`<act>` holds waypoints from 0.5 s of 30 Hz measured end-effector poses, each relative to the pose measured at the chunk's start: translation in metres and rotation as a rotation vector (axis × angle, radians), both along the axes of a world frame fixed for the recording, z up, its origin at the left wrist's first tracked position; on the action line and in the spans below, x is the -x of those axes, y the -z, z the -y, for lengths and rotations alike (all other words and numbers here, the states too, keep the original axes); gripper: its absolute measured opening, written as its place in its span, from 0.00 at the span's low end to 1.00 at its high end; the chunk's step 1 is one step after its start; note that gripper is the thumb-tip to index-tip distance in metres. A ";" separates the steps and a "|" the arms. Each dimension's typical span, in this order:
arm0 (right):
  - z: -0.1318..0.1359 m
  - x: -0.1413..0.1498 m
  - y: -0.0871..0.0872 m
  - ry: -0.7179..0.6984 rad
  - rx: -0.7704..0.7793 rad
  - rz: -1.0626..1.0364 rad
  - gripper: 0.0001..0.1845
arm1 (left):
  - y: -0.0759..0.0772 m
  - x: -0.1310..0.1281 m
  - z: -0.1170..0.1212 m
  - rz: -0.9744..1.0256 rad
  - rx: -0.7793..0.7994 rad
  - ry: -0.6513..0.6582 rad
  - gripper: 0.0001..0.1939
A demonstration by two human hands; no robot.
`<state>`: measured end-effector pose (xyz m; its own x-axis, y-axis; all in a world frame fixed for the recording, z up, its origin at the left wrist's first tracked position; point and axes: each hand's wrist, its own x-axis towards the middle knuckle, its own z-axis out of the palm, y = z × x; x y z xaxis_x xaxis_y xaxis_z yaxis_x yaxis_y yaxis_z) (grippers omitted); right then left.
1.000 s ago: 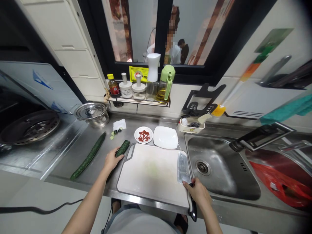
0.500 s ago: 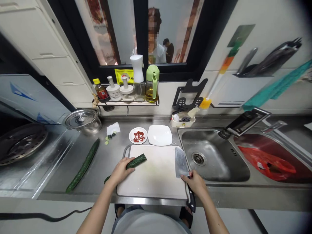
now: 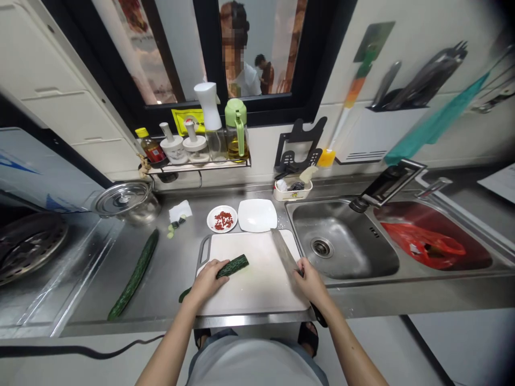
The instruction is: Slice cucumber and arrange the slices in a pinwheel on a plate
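My left hand (image 3: 210,280) is closed around a cut length of cucumber (image 3: 234,265) that lies slanted on the white cutting board (image 3: 245,297). The cucumber's far end sticks out past my fingers, and a bit of its near end shows beside my wrist. In my right hand (image 3: 309,281) is a cleaver (image 3: 284,253), its blade turned nearly edge-down over the board's right side and pointing away from me. Its dark handle shows below my palm. A gap of bare board separates blade and cucumber. Left of the board, a whole cucumber (image 3: 134,274) lies on the steel counter.
Behind the board stand a small plate of red bits (image 3: 217,210) and a white square plate (image 3: 257,215). Cucumber scraps (image 3: 175,225) lie by a tissue (image 3: 180,210). A lidded pot (image 3: 129,201) is at left, a sink (image 3: 346,246) at right. Bottles (image 3: 236,128) line a shelf.
My right hand has lifted the cleaver from lying flat to nearly edge-down and moved it left, nearer the cucumber. My left hand keeps its hold. The whole view has shifted slightly.
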<state>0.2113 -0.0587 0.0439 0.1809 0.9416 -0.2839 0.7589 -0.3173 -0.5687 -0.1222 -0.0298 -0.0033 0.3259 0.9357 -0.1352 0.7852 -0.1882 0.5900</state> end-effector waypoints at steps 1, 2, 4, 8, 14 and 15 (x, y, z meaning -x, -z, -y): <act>0.000 0.006 -0.004 -0.041 0.012 0.013 0.05 | -0.002 -0.001 0.001 -0.013 -0.007 -0.004 0.26; 0.000 0.012 -0.008 -0.084 0.041 0.033 0.07 | -0.004 -0.002 0.002 -0.027 -0.014 -0.008 0.26; -0.001 0.024 -0.015 -0.188 0.081 0.088 0.10 | -0.008 -0.004 0.003 -0.056 -0.027 -0.019 0.26; -0.002 0.047 -0.023 -0.331 0.138 0.202 0.14 | -0.011 -0.008 0.006 -0.079 -0.055 -0.035 0.25; -0.004 0.067 -0.025 -0.398 0.153 0.302 0.16 | -0.014 -0.022 0.004 -0.001 -0.134 -0.043 0.27; -0.004 0.069 -0.026 -0.404 0.150 0.307 0.16 | -0.013 -0.026 0.002 0.031 -0.155 -0.027 0.26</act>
<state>0.1420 -0.0547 0.0699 -0.0921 0.9065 -0.4120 0.9621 -0.0256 -0.2714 -0.0958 -0.0318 0.0098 0.3018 0.9532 0.0209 0.7732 -0.2575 0.5795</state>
